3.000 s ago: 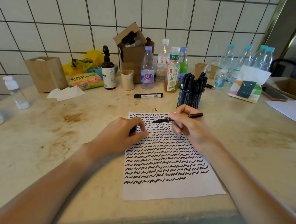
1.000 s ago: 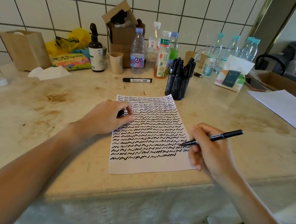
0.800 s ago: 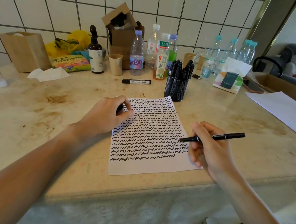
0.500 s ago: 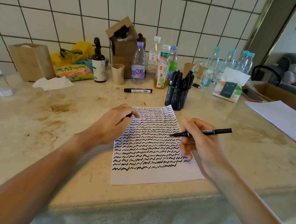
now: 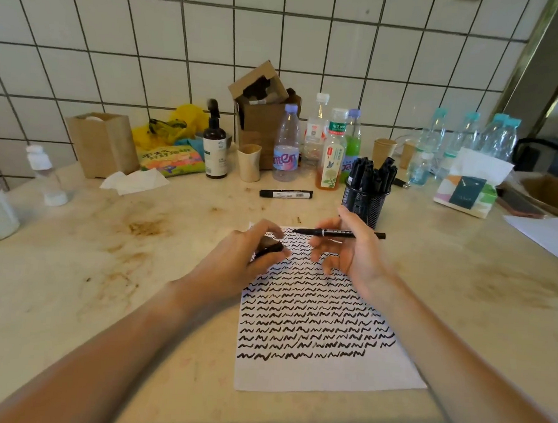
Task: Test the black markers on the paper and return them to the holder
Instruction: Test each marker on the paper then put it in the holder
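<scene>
A white paper (image 5: 326, 374) covered in rows of black squiggles lies on the counter in front of me. My right hand (image 5: 353, 252) holds an uncapped black marker (image 5: 338, 233) level above the paper's top edge, tip pointing left. My left hand (image 5: 252, 255) grips the marker's black cap (image 5: 269, 246) close to that tip. A black mesh holder (image 5: 365, 202) packed with several black markers stands just behind my right hand. One thicker black marker (image 5: 286, 194) with a white label lies loose on the counter behind the paper.
Along the tiled wall stand several bottles (image 5: 286, 146), a brown pump bottle (image 5: 215, 148), paper cups (image 5: 248, 162), cardboard boxes (image 5: 102, 143) and a tissue pack (image 5: 468, 190). Crumpled tissue (image 5: 135, 181) lies at the left. Another white sheet (image 5: 550, 234) lies at the far right.
My right hand lifted the marker off the lower right of the paper and brought it up to the top edge. My left hand with the cap rose toward the marker's tip.
</scene>
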